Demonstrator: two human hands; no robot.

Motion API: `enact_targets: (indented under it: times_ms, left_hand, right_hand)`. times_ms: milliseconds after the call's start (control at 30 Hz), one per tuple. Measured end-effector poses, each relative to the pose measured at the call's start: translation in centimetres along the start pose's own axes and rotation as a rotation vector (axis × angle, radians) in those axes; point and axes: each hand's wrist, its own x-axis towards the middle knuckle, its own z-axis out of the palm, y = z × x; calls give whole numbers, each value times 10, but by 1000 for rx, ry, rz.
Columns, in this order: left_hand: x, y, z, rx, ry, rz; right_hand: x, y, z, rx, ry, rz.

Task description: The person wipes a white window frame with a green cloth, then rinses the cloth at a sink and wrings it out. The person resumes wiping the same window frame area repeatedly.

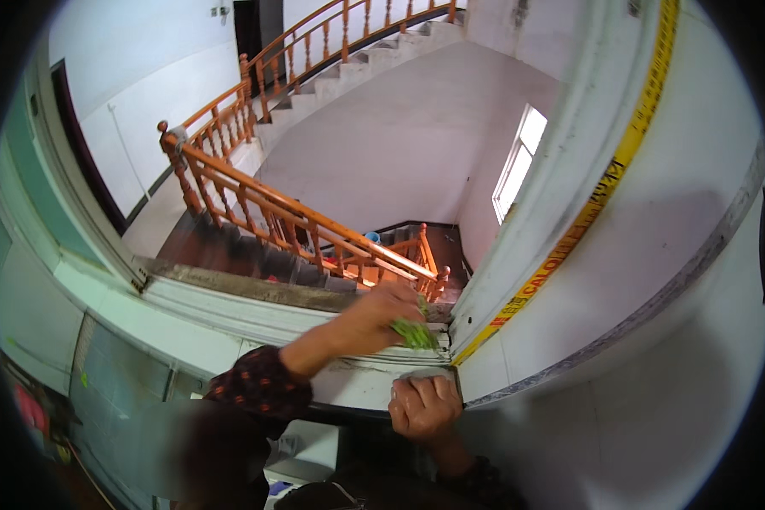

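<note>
My left hand (374, 319) reaches over the window sill (293, 321), near its right corner. Its fingers are closed round a small bright-green, ragged-looking bunch (414, 333), which sticks out on the right and hangs just above the sill. I cannot tell whether the bunch is leaves or a scrubbing pad. Nearer to me, my right hand (425, 406) is closed in a fist at the sill's inner edge, against the corner by the wall. What it holds, if anything, is hidden. Dark patterned sleeves (259, 387) cover both forearms.
Beyond the sill, a stairwell drops away with an orange wooden railing (293, 211). A sliding window panel (47, 187) stands at the left. Yellow printed tape (599, 200) runs up the frame on the right. Below the sill sits a white container (310, 450).
</note>
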Motion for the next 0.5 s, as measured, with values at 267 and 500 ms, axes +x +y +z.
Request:
enact_targets:
  times_ms: [267,500]
  left_hand:
    - [20,4,13,307,165,-185]
    - [16,4,61,461,-196,-59]
  right_hand:
    - [-1,2,-2,-33,-19,9]
    - [-1,4,-3,-40,-32,-2]
